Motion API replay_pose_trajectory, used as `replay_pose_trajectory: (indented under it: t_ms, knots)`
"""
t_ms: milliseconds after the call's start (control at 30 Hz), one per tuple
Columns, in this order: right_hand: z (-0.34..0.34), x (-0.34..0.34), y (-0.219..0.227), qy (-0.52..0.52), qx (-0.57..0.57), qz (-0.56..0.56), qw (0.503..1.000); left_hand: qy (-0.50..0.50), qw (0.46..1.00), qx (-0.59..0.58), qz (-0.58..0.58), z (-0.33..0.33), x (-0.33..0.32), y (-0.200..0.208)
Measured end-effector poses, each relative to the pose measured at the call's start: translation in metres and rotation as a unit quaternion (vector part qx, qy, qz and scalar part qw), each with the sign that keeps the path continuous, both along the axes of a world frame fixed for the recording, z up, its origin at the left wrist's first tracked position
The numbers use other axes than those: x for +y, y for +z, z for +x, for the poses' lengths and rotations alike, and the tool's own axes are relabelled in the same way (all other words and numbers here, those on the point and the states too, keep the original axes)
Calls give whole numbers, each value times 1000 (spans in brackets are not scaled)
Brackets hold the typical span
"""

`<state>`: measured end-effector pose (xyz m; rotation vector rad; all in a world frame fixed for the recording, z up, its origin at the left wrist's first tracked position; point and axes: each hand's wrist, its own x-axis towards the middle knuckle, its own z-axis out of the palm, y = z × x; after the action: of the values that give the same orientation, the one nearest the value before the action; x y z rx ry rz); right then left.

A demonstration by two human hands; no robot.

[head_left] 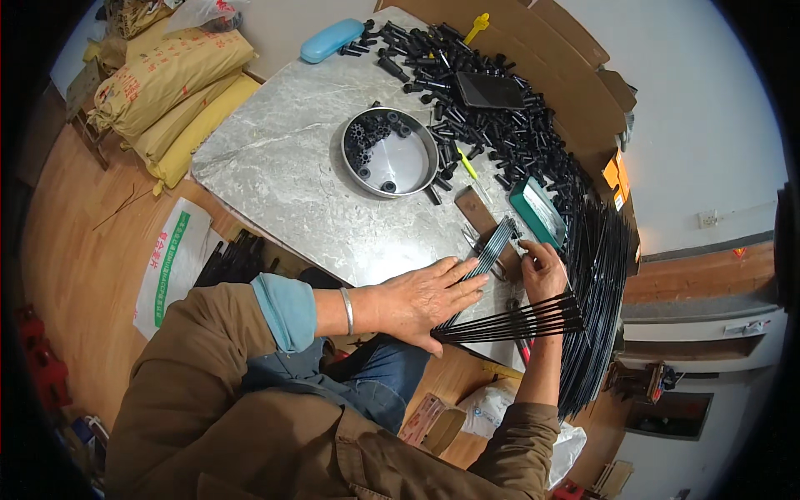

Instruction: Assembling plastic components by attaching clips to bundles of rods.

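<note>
My left hand (pixel 425 297) lies flat with its fingers stretched out across a bundle of thin dark rods (pixel 498 243) near the table's front edge. From beside its thumb, more thin black rods (pixel 517 322) fan out to the right, crossing over my right wrist. At the far end of the bundle, my right hand (pixel 542 268) is closed in a pinch. What sits between its fingertips is too small to make out. Just beyond the rods lie a brown flat block (pixel 475 210) and an open green box (pixel 537 212).
A round metal tin (pixel 390 190) holds small black cylindrical parts. Behind it spreads a heap of black tubular parts (pixel 508 129), with a phone (pixel 489 90) on top. Many long black rods (pixel 596 292) hang over the right edge. A blue case (pixel 331 42) and cardboard wall (pixel 550 50) stand farther back.
</note>
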<state>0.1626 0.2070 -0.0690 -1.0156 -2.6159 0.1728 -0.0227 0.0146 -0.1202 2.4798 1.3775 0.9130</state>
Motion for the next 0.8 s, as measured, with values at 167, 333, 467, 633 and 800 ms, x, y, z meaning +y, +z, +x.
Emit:
replay_pose_trajectory:
  t_ms: [167,333,467,633,800]
  knots:
    - [-2,-3,4,-7,22,-18,1000,-2,1000,-5,-4,-1,2,0]
    - [-1,0,3,7,19,-15,1000,-2,1000,-4,0,0,2,-1]
    - [0,-1,3,-8,12,-15,1000,-5,1000,-4,-2,0,3,-1]
    - [1,-1,2,-4,5,-10,1000,-7,1000,1,-3,-1,1,0]
    - [1,-4,2,-9,14,-9,1000,-3,1000,16,4,-1,1,0]
